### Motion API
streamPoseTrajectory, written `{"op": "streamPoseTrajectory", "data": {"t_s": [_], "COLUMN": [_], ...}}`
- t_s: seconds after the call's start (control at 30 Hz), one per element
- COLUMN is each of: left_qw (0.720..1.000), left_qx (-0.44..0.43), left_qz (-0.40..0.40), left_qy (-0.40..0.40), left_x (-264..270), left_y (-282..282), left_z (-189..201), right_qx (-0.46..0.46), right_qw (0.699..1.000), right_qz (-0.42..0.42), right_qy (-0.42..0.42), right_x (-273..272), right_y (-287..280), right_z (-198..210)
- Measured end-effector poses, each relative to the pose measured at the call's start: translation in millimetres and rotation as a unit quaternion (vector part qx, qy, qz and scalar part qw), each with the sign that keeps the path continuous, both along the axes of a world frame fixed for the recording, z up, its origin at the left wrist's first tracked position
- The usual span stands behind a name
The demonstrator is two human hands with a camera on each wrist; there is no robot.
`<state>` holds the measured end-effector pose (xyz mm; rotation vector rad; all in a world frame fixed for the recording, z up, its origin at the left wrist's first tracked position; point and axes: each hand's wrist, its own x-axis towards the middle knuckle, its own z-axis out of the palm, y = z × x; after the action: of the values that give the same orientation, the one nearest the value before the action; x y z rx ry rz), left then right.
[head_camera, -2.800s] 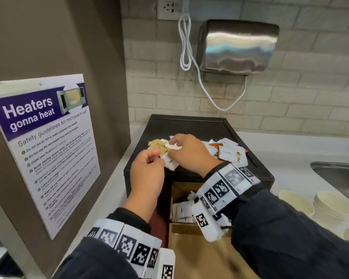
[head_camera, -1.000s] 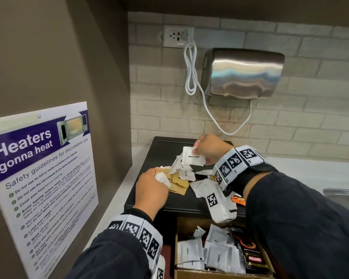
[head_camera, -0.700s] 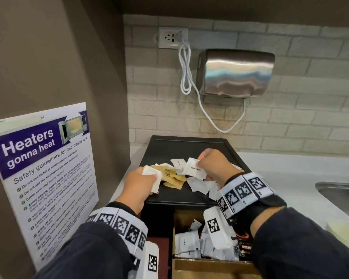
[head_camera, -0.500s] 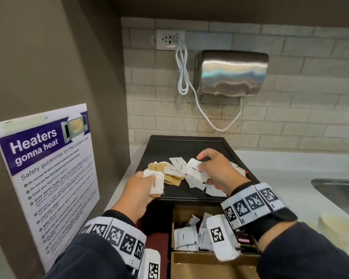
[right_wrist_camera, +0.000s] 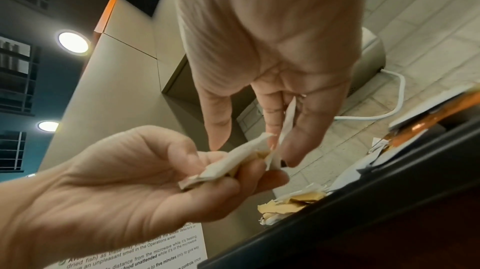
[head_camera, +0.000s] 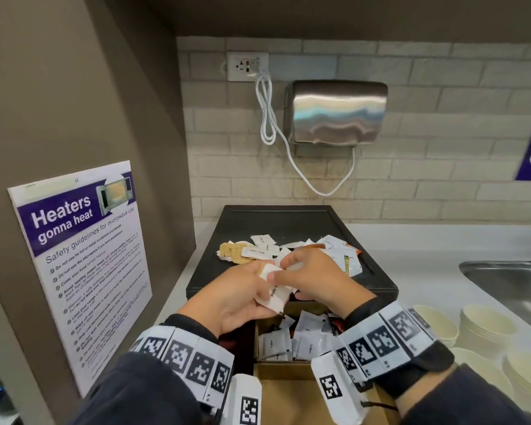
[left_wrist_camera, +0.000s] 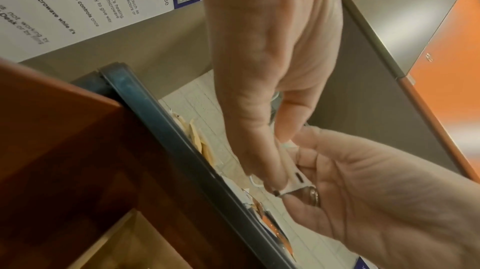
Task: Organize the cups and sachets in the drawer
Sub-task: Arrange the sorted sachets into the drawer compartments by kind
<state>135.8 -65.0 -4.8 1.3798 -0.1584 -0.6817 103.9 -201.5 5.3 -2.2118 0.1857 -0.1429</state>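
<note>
Both hands meet above the front edge of a black tray (head_camera: 288,220) strewn with white and brown sachets (head_camera: 259,250). My left hand (head_camera: 262,285) grips a small stack of sachets (head_camera: 276,295), seen edge-on in the right wrist view as the sachet stack (right_wrist_camera: 226,168). My right hand (head_camera: 285,271) pinches one white sachet (right_wrist_camera: 287,123) and holds it against that stack. In the left wrist view the left hand (left_wrist_camera: 275,183) pinches the stack's edge. Below, the open drawer (head_camera: 288,368) holds more white sachets (head_camera: 307,342). Paper cups (head_camera: 485,325) stand at the right.
A wall panel with a microwave safety poster (head_camera: 83,265) closes in the left side. A steel hand dryer (head_camera: 336,113) and its white cord (head_camera: 267,118) hang on the tiled back wall. A metal sink (head_camera: 509,286) lies at the right, past the white counter (head_camera: 426,265).
My right hand has lifted a white sachet off the tray and carried it back to the left hand. The left hand rose and now holds the stack nearer me.
</note>
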Motion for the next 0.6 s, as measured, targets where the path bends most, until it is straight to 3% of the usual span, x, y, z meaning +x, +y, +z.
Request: {"op": "streamPoseTrajectory", "data": {"t_s": [0.1,0.2,0.43,0.6], "left_qw": [0.998,0.997,0.992,0.985], "left_qx": [0.032,0.049,0.063,0.097], "left_qz": [-0.032,0.004,0.100,0.140], "left_qy": [-0.036,-0.054,-0.033,-0.038], "left_x": [-4,-5,-11,-12], "left_y": [-3,-5,-13,-16], "left_z": [-3,-5,-6,-10], "right_qx": [-0.032,-0.020,0.129,0.284], "right_qw": [0.999,0.999,0.989,0.944], "right_qz": [-0.004,-0.027,-0.073,-0.161], "right_qy": [-0.007,-0.014,-0.019,-0.051], "right_x": [-7,-13,-24,-27], "right_y": [-5,-14,-28,-39], "right_z": [-1,-5,-17,-25]}}
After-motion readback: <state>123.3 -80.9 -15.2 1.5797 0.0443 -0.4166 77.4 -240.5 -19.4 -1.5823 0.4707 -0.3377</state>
